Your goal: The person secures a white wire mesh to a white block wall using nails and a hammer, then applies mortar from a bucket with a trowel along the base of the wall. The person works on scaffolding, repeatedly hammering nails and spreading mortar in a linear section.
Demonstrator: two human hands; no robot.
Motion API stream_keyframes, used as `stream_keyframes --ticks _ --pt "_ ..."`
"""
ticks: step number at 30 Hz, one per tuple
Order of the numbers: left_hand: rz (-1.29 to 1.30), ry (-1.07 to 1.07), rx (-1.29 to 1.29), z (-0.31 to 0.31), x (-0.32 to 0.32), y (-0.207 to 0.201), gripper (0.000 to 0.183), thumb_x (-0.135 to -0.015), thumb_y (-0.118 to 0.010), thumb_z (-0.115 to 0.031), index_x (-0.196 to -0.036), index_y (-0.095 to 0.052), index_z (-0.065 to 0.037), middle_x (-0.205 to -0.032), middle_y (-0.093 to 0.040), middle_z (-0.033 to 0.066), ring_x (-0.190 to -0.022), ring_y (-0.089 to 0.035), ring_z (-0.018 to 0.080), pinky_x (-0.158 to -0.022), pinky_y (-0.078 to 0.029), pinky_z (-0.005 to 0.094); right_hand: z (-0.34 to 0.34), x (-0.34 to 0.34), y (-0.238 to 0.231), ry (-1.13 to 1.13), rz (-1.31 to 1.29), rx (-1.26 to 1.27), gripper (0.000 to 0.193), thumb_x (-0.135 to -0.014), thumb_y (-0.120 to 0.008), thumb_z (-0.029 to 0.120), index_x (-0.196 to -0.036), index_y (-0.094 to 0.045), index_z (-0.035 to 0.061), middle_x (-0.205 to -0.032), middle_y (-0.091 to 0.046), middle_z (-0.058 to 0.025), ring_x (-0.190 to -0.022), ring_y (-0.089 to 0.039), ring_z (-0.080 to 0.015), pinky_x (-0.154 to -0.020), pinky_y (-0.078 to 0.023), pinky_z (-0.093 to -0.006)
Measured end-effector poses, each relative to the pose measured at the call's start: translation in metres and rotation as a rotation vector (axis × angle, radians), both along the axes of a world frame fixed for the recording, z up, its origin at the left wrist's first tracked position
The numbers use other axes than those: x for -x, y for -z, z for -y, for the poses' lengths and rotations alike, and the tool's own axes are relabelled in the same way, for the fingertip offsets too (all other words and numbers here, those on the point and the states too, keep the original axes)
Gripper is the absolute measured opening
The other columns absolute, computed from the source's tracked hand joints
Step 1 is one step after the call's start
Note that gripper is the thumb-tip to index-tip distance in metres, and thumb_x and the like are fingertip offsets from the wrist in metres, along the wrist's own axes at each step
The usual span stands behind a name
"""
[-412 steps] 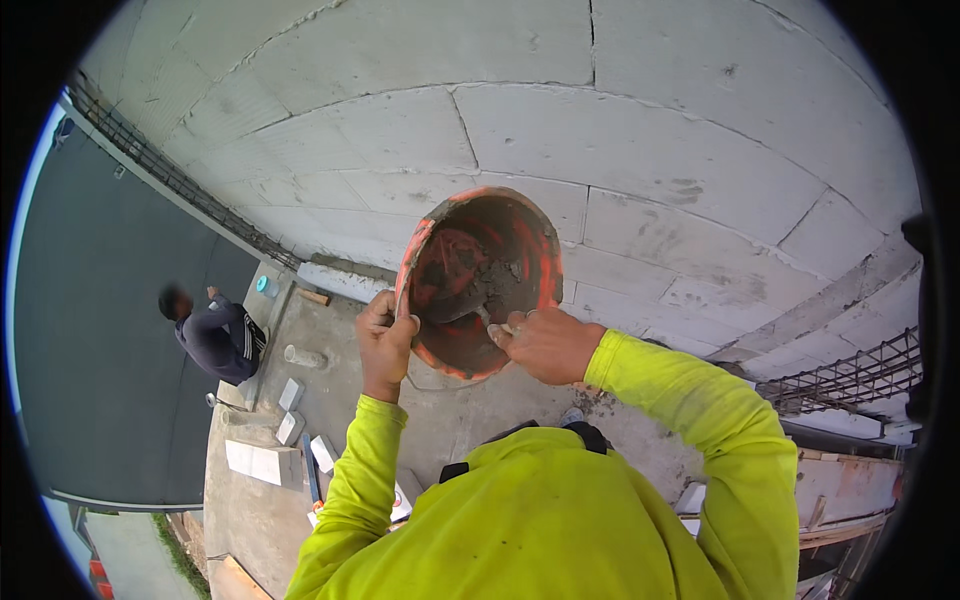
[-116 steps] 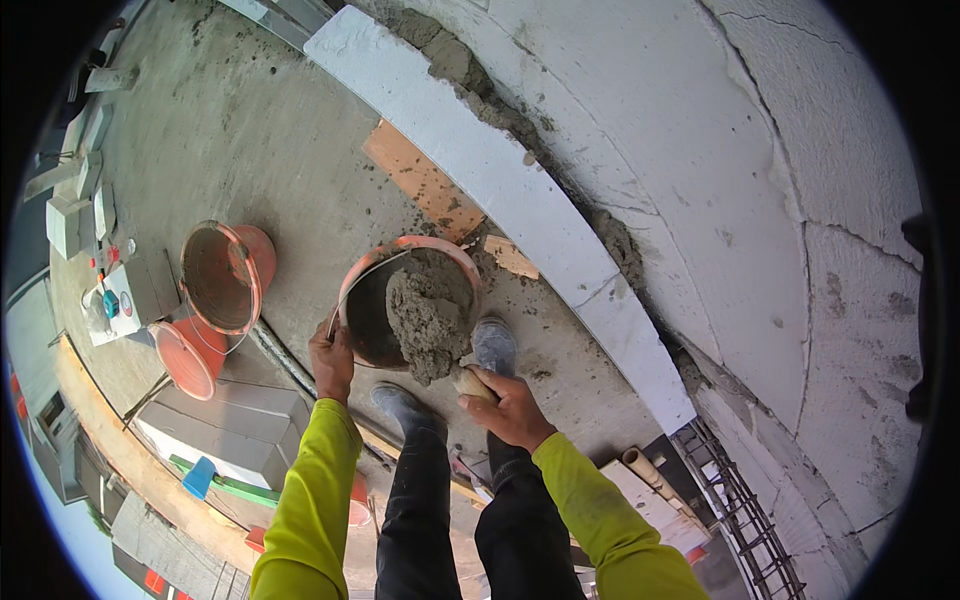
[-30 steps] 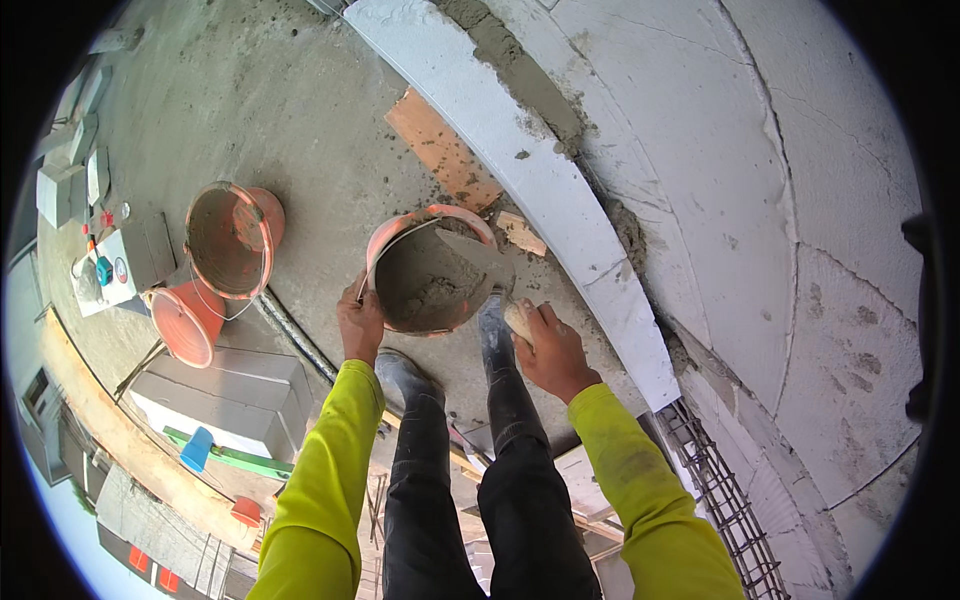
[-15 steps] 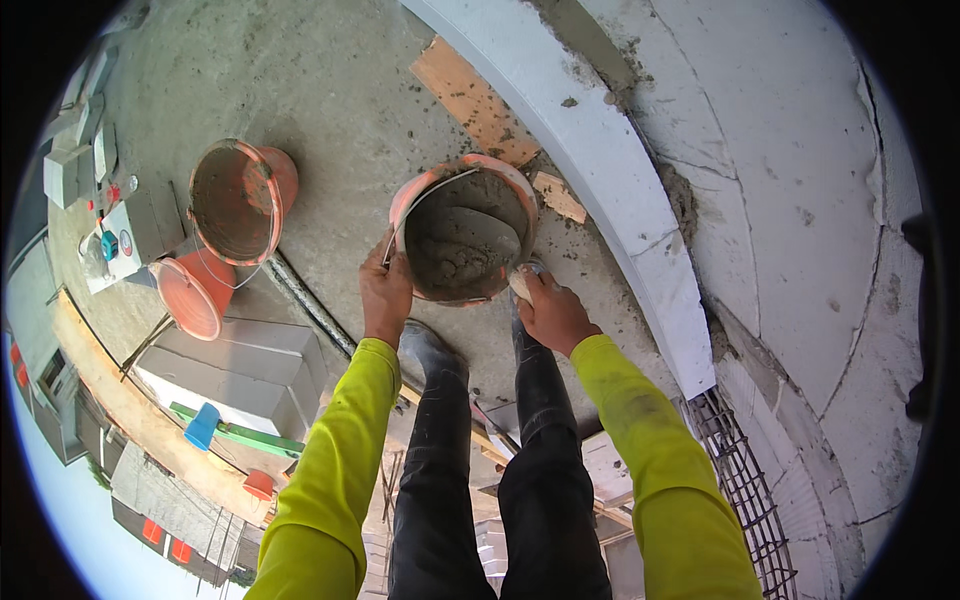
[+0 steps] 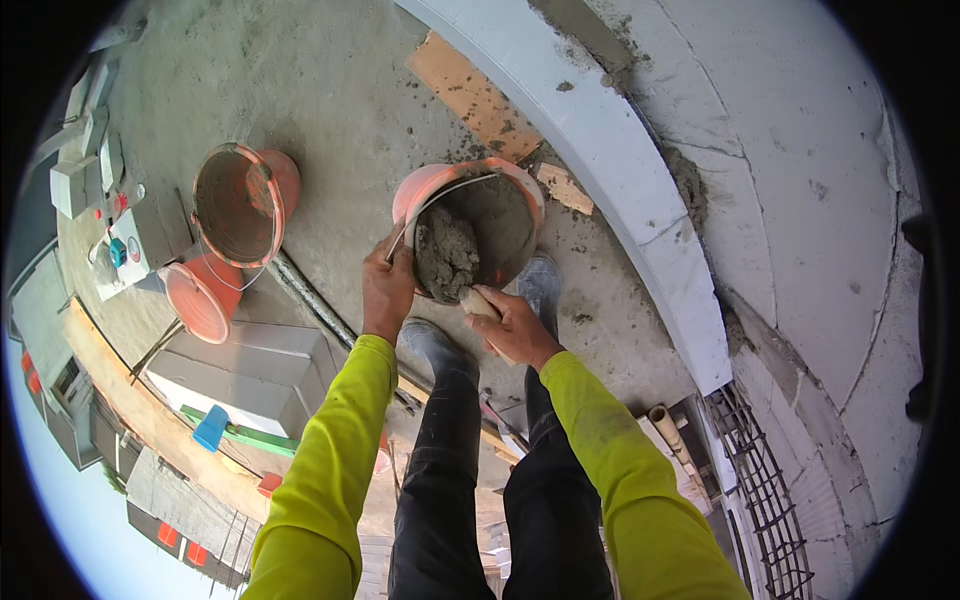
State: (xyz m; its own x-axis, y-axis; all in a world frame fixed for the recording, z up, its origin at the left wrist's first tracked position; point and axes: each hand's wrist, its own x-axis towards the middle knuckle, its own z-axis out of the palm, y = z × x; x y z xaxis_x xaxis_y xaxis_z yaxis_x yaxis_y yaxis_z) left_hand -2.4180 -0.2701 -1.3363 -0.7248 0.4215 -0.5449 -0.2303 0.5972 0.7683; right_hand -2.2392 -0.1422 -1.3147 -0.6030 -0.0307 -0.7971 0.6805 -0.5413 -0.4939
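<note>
An orange bucket (image 5: 420,187) with wet grey mortar inside stands on the floor between my hands, its mouth facing up toward me. At its left rim, my left hand (image 5: 388,285) is closed around the wire handle and presses near the edge. My right hand (image 5: 517,330) grips the pale wooden handle of a trowel (image 5: 482,304) at the near rim. A lump of mortar (image 5: 447,252) sits in the left half of the bucket, over the trowel's blade, which it hides.
Two more orange buckets lie left, one mortar-smeared (image 5: 285,185), one tipped (image 5: 195,300). Pale blocks (image 5: 250,365) stand below them. A long white block row (image 5: 620,190) curves along the right, beside steel mesh (image 5: 765,490). A mortar-spotted board (image 5: 470,95) lies beyond the bucket.
My right hand and the trowel have moved left along the near side of the bucket. A lump of mortar has gathered on the bucket's left side. My left hand keeps its hold.
</note>
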Motion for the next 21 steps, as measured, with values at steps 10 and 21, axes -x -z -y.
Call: stream_keyframes --ticks 10,21 --pt "0.058 -0.116 0.007 0.001 0.022 -0.009 0.038 -0.099 -0.048 -0.005 -0.135 -0.061 -0.002 -0.088 -0.062 -0.0041 -0.069 -0.049 0.0044 -0.061 -0.043 0.0215 -0.09 -0.061 -0.098 0.035 -0.438 -0.903 0.056 -0.086 -0.072 0.014 -0.133 -0.052 -0.0097 -0.108 -0.068 -0.0229 -0.09 -0.069 -0.0286 -0.071 -0.056 -0.0337" --pt "0.141 -0.259 0.009 0.001 0.009 -0.01 0.037 -0.098 -0.048 -0.007 -0.132 -0.063 -0.001 -0.089 -0.064 -0.0001 -0.073 -0.053 0.0061 -0.065 -0.045 0.0218 -0.198 -0.061 -0.059 -0.225 -0.081 -1.646 0.052 -0.082 -0.066 0.01 -0.132 -0.056 0.0016 -0.099 -0.058 -0.0171 -0.085 -0.064 -0.0373 -0.071 -0.055 -0.0434"
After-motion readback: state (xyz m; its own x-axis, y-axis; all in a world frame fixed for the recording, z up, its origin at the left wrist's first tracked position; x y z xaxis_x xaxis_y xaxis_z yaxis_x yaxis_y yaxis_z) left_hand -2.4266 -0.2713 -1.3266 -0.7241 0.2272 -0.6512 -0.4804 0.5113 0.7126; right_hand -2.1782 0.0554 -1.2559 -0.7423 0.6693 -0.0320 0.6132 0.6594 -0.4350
